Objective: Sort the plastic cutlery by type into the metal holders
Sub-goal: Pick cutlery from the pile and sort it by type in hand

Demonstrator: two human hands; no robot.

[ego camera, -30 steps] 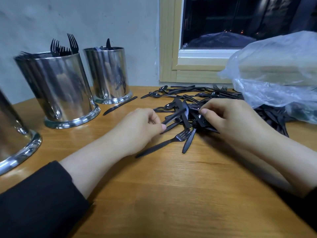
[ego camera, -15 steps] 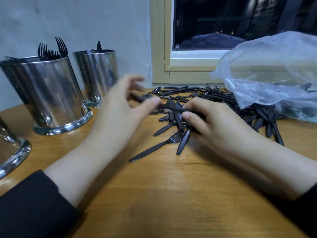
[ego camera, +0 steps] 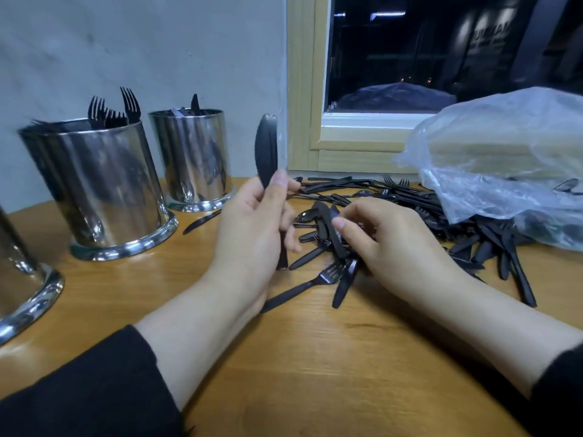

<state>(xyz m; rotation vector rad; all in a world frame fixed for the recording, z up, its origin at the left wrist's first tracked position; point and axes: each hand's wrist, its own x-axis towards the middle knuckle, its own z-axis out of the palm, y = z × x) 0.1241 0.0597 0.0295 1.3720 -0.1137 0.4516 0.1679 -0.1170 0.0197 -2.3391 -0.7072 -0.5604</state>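
Note:
My left hand (ego camera: 255, 228) holds black plastic knives (ego camera: 266, 146) upright, blades up, above the table. My right hand (ego camera: 388, 244) rests on the pile of black cutlery (ego camera: 407, 203), its fingertips pinching another knife (ego camera: 331, 230) in the pile. A fork (ego camera: 328, 274) and a knife lie at the pile's near edge. Three metal holders stand at the left: the middle one (ego camera: 104, 190) has forks sticking out, the far one (ego camera: 192, 159) holds knives, and the nearest (ego camera: 19, 279) is cut off by the frame.
A clear plastic bag (ego camera: 504, 159) lies over the right part of the pile. One loose knife (ego camera: 202, 220) lies by the far holder's base. A window frame (ego camera: 303, 89) and a wall stand behind the wooden table (ego camera: 315, 357).
My left hand has lifted the knives from the pile and turned them upright. My right hand has stayed on the pile and taken hold of another knife.

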